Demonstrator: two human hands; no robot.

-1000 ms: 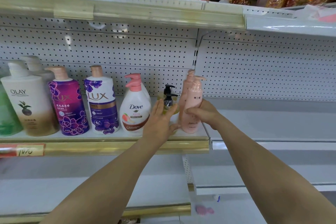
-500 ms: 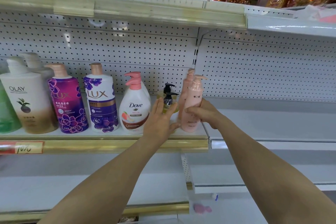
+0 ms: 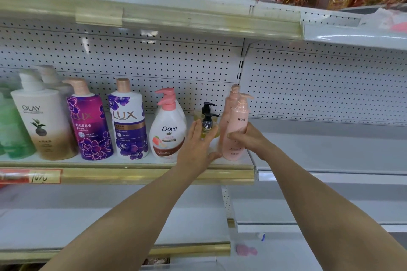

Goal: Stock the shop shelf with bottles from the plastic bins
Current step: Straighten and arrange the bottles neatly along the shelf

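A pink pump bottle stands upright at the right end of the middle shelf, and my right hand grips its lower body from the right. A second pink bottle stands just behind it. My left hand, fingers straight, rests flat against a small yellow bottle with a black pump, which it partly hides. Further left stand a white Dove bottle, two purple Lux bottles and a white Olay bottle.
A green bottle sits at the far left. The white shelf section to the right holds nothing. The upper shelf overhangs, carrying bottles and red-gold decorations. Lower shelves lie below my arms. No bins are in view.
Both hands stay where they were on the bottles. The view has shifted slightly; nothing else has visibly moved.
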